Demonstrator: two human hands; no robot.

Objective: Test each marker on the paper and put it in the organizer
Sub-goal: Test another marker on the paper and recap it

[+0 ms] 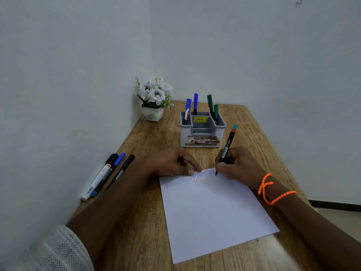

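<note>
My right hand (241, 164) grips a black marker (228, 145) with a green and red rear end, its tip touching the top right of the white paper (214, 214). Zigzag lines in blue, red and purple run along the paper's top edge. My left hand (175, 162) presses its fingertips on the paper's top edge, fingers partly curled. The grey organizer (202, 132) stands behind the hands and holds two blue-capped markers (191, 106) and two green markers (213, 107). Three loose markers (109, 174) lie at the left by the wall.
A white pot of artificial white flowers (154, 98) stands in the far left corner of the wooden table (152, 133). Walls close the table in at the left and back. An orange bead bracelet (273, 189) circles my right wrist.
</note>
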